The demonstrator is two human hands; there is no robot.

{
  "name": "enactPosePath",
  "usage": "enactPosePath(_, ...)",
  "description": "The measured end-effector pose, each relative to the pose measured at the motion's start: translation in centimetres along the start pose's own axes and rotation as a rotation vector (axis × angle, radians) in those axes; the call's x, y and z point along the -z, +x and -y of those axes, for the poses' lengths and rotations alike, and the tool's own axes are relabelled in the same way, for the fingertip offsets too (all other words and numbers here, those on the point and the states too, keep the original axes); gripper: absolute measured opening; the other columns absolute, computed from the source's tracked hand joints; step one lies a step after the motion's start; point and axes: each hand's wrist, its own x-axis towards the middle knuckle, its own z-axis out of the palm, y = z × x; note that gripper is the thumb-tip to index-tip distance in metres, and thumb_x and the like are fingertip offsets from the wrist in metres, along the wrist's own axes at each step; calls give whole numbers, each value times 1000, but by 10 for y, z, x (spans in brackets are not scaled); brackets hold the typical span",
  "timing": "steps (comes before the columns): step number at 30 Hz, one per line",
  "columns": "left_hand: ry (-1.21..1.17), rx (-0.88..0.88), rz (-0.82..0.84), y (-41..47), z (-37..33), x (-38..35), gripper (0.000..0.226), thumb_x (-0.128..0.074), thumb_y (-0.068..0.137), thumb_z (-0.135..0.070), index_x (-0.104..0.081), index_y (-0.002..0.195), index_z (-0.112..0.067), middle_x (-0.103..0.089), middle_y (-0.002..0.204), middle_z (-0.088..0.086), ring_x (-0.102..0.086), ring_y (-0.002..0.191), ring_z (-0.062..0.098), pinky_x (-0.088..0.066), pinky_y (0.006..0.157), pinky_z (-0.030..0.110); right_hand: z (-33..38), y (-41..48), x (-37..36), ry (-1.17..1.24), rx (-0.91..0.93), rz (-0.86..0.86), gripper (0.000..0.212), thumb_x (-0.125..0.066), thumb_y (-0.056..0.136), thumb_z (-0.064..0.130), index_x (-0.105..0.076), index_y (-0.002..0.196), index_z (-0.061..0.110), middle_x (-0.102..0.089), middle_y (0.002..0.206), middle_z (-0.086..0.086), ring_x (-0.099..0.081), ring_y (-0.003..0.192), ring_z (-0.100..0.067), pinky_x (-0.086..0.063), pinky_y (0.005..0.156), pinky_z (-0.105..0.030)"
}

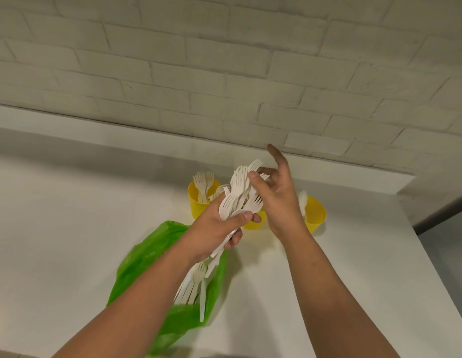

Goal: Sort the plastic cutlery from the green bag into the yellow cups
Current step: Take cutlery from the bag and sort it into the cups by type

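While the left hand (217, 228) grips a thick bundle of white plastic cutlery (237, 192) with its fingers curled round the handles, the right hand (279, 197) pinches the top of that bundle between thumb and bent fingers, its index finger sticking up free. Fork tines fan out above both hands, which hang over the tabletop (69, 215) in front of the yellow cups. The green bag (147, 254) lies crumpled on the tabletop beneath the left forearm, and more white forks and other pieces (193, 282) rest on it, partly spilling over its right edge. The left yellow cup (196, 208) stands behind the left hand and holds several forks (204, 182) upright, tines up. The middle yellow cup (254, 224) is mostly hidden behind the two hands; only its lower wall shows. The right yellow cup (316, 215) stands just beside the right wrist and holds a white piece (302, 198) whose kind cannot be told. A white brick wall (224, 60) rises behind the tabletop.
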Motion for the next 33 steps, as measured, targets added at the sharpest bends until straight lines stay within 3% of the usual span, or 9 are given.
enactPosePath(4, 32, 2, 13, 0, -1, 0, 30, -63, 101, -15, -52, 129, -16, -75, 105, 14, -49, 53, 23, -39, 46, 26, 2, 3, 4, -275, 140, -24, 14, -68, 97, 19, -73, 110, 22, -75, 96, 7, -69, 81, -7, -54, 72, -28)
enactPosePath(8, 53, 29, -43, 3, -1, -1, 30, -65, 99, -15, -54, 127, -16, -76, 101, 13, -52, 54, 23, -40, 47, 27, -4, 9, 9, -544, 284, 45, 13, -67, 96, 18, -78, 104, 19, -74, 99, 10, -68, 87, -4, -52, 75, -25)
enactPosePath(13, 45, 38, -75, 6, 0, -6, 30, -67, 96, -12, -56, 123, -19, -70, 86, 6, -43, 51, 21, -35, 46, 26, -6, 9, 6, -739, 495, 15, 17, -64, 95, 18, -72, 110, 14, -43, 150, -1, -58, 118, -4, -48, 97, -20)
enactPosePath(15, 58, 53, -50, 7, -1, -5, 31, -67, 96, -12, -54, 124, -15, -67, 84, 4, -39, 50, 21, -33, 46, 26, 2, 7, 2, -551, 403, 5, 33, -55, 99, 25, -65, 129, 14, -34, 159, 4, -47, 134, -2, -41, 103, -13)
enactPosePath(18, 98, 58, -45, 7, -4, -6, 30, -69, 94, -13, -54, 120, -8, -68, 84, 6, -40, 50, 21, -34, 47, 27, 10, 9, 2, -408, 200, 130, 43, -45, 102, 35, -63, 137, 18, -59, 143, 5, -59, 125, -5, -48, 108, -31)
enactPosePath(22, 113, 50, -137, 12, -7, -9, 19, -67, 93, -11, -59, 108, -4, -68, 77, 9, -43, 46, 22, -36, 48, 29, 10, 2, -1, -543, 209, 299, 33, -56, 102, 33, -67, 132, 25, -70, 126, 8, -67, 81, 9, -55, 69, -18)
enactPosePath(27, 38, 49, -263, 12, -4, -9, 14, -76, 88, -13, -64, 87, -7, -58, 60, 8, -46, 46, 20, -40, 48, 28, -3, 0, -5, -202, 153, 41, 51, -55, 93, 39, -48, 143, 35, -50, 148, 15, -49, 133, 1, -42, 102, -14)
enactPosePath(30, -66, 34, -352, 14, -7, -5, 13, -79, 87, -15, -70, 82, -9, -56, 59, 6, -49, 51, 18, -46, 52, 28, -20, -7, -4, 103, -194, -7, 58, -58, 90, 49, -52, 144, 29, -59, 135, 16, -58, 124, -5, -50, 102, -33)
enactPosePath(33, -226, 17, -372, 16, -12, -4, 9, -77, 91, -18, -74, 86, -11, -63, 68, 11, -58, 61, 23, -55, 60, 33, -28, -29, -11, 208, -406, 262, 44, -52, 101, 48, -56, 136, 21, -69, 107, 8, -65, 99, -18, -56, 88, -45)
